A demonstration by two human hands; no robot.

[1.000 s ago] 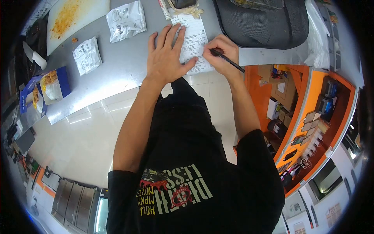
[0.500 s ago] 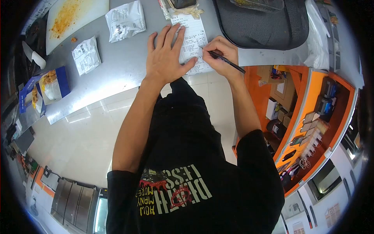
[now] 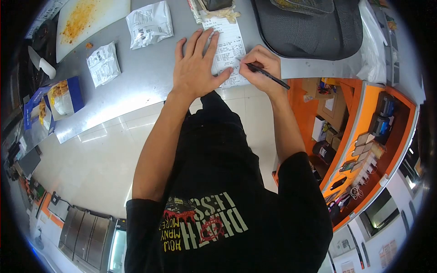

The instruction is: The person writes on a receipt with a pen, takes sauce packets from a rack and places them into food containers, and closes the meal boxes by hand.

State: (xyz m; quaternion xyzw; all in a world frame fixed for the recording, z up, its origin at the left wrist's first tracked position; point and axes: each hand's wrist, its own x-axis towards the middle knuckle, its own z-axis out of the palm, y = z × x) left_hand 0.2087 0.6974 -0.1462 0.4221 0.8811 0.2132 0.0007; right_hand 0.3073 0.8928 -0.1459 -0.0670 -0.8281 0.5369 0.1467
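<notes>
A long printed receipt [image 3: 230,45] lies on the metal counter [image 3: 150,68], with a few pen strokes on it. My left hand [image 3: 195,63] rests flat with fingers spread, its fingertips and thumb over the receipt's left side. In my right hand [image 3: 261,68] a black pen [image 3: 273,78] is gripped, its tip at the receipt's right edge. Above the receipt sits a dark object [image 3: 217,4] on a crumpled beige cloth or wrapper, partly out of view.
White printed packets [image 3: 150,25] lie to the left, near a stained cutting board [image 3: 111,11], a white-handled knife [image 3: 47,68] and blue food boxes [image 3: 66,98]. A black mesh bag [image 3: 314,34] stands right of the receipt. Orange shelving [image 3: 353,136] stands below the counter at right.
The view has shifted slightly, so everything sits a little further right. My right hand and the pen have moved slightly down and right relative to the receipt; my left hand stays in place.
</notes>
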